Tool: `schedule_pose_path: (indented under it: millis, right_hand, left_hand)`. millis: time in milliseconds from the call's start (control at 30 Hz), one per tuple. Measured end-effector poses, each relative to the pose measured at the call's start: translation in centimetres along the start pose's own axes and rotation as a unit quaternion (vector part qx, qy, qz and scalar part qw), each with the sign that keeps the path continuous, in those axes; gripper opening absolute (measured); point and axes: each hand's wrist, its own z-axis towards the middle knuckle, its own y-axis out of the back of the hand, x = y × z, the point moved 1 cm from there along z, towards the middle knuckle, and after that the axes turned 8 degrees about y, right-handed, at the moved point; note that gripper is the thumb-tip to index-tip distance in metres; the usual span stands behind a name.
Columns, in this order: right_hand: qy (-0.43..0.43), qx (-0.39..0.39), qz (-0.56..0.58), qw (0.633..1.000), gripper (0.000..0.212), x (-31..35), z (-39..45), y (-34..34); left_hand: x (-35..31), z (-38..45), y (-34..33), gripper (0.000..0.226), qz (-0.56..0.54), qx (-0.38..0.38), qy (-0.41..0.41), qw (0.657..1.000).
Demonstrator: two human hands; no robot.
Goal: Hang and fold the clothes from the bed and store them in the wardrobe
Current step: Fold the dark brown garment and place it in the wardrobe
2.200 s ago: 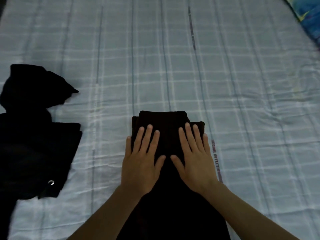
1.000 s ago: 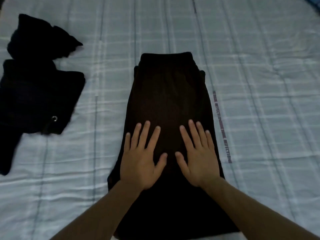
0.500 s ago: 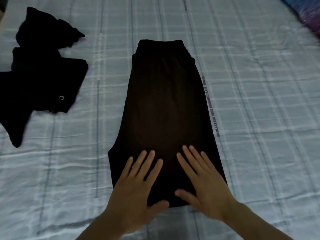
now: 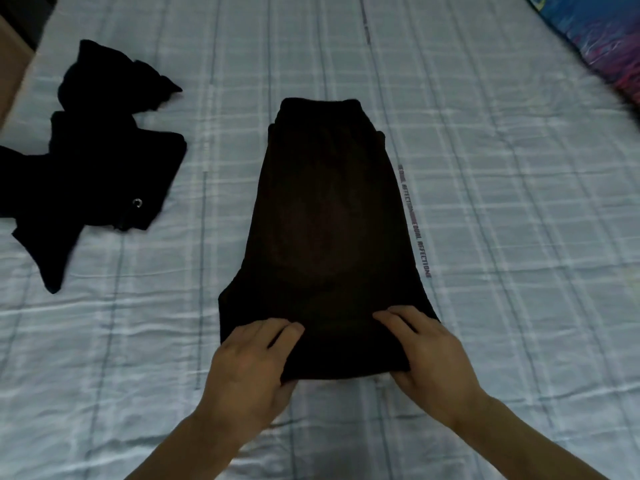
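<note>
left hand (image 4: 247, 370): pinching near edge of dark folded garment (image 4: 329, 230), 7 o'clock corner
right hand (image 4: 431, 355): pinching same edge, 5 o'clock corner
garment: flat on plaid bedsheet (image 4: 502, 202), centre
black hoodie (image 4: 93, 178): 10 o'clock, apart

Two dark garments lie on the one bed (image 4: 502, 202) with its pale blue checked sheet: one flat, folded black fabric garment (image 4: 329, 220) mid-bed and one crumpled black garment with a metal eyelet (image 4: 97, 174) to its left. Two bare hands, left (image 4: 249, 368) and right (image 4: 433, 355). One blue patterned pillow (image 4: 595, 39) at the bed's far right corner.
</note>
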Motion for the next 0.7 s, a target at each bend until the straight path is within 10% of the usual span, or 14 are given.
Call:
schedule_pose_path:
  millis: [700]
  right_hand:
    - [-0.057,-0.246,0.005,0.967,0.012,-7.1,24.2,11.9]
  left_hand:
    - [3.7,26.4,10.1,0.032,0.003,-0.183,0.116,0.976]
